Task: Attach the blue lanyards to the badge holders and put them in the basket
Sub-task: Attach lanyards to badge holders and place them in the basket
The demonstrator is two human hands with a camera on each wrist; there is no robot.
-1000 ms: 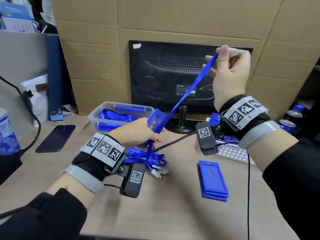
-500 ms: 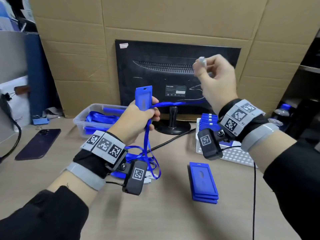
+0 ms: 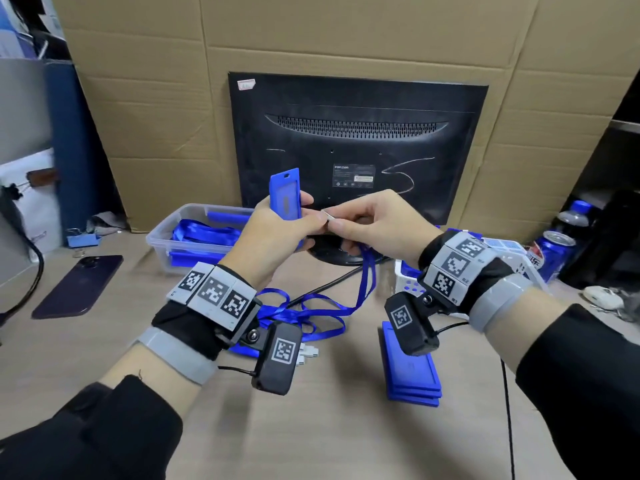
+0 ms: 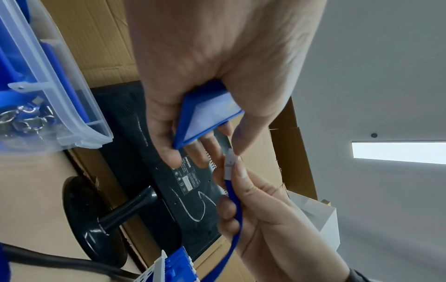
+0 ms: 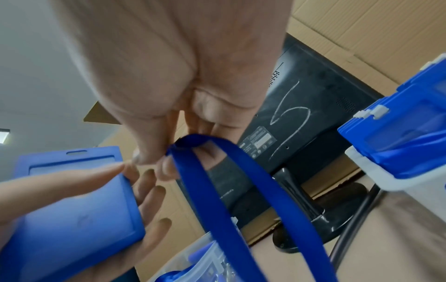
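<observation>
My left hand (image 3: 277,233) grips a blue badge holder (image 3: 284,195) upright in front of the monitor, slot end up. My right hand (image 3: 367,223) pinches the white clip (image 3: 328,215) of a blue lanyard (image 3: 367,278) right beside the holder, its tip against my left thumb. The strap hangs slack from my right hand to the table. In the left wrist view the clip (image 4: 230,160) sits just below the holder (image 4: 205,116). The right wrist view shows the strap (image 5: 217,190) looping out of my fingers beside the holder (image 5: 72,209).
A white basket (image 3: 408,282) with finished badges stands at the right. A stack of blue holders (image 3: 412,375) lies in front of it. Loose lanyards (image 3: 311,317) lie at centre, a clear bin (image 3: 166,237) of lanyards behind. A phone (image 3: 79,285), monitor (image 3: 356,150) and soda can (image 3: 554,251) are around.
My right hand came down and left from high up, bringing the clip to my left hand. My left hand lifted the holder upright. The strap went from taut to slack.
</observation>
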